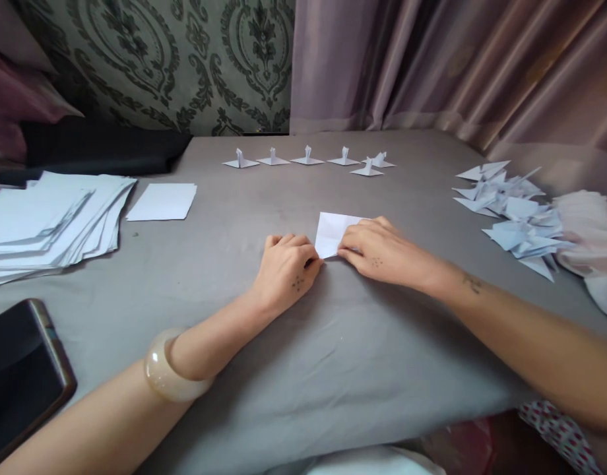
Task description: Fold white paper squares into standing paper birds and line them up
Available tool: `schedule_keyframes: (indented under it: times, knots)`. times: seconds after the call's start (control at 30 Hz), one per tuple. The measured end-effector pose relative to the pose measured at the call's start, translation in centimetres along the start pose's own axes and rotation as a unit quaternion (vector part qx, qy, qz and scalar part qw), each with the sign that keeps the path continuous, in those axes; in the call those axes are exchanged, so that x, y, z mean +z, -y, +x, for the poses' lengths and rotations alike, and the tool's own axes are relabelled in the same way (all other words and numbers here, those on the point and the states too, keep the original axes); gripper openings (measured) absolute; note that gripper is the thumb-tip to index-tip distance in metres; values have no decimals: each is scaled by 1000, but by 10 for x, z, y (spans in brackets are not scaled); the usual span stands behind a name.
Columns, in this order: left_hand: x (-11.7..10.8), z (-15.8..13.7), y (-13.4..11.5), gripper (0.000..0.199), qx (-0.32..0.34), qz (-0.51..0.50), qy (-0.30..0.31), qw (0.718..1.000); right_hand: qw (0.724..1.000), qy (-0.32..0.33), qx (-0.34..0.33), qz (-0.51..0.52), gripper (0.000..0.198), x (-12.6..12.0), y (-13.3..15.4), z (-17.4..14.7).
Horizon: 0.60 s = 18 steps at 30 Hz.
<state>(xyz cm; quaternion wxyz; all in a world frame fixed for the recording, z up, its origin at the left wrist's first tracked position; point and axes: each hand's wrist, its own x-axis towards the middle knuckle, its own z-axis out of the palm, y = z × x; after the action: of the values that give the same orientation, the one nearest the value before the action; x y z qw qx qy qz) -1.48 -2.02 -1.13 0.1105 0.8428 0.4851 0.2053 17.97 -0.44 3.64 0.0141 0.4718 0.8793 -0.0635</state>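
Note:
A small white sheet of paper [330, 232] lies on the grey cloth between my hands, its right part covered by my fingers. My left hand [289, 270] has its fingers curled, thumb and forefinger pinching the sheet's near left corner. Over the right side of the paper is my right hand [377, 249], fingers bent and closed on its near edge. Whether the sheet is folded double I cannot tell.
Several folded paper figures [307, 157] stand in a row at the back. More lie heaped [518, 214] on the right. At left are a stack of white paper [51, 218], a small square pile [162, 201] and a phone [24, 376].

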Motion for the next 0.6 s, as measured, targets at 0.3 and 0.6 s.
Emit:
schedule_keyframes:
  times: [0.3,0.6]
  knots:
    - [-2,4,-5,18,-72,-18,30,997,993,102,55,-38,21,-20,6,25]
    - [-2,11,-5,18,-107,-64,37,992,985,148,76,-52,14,-25,6,38]
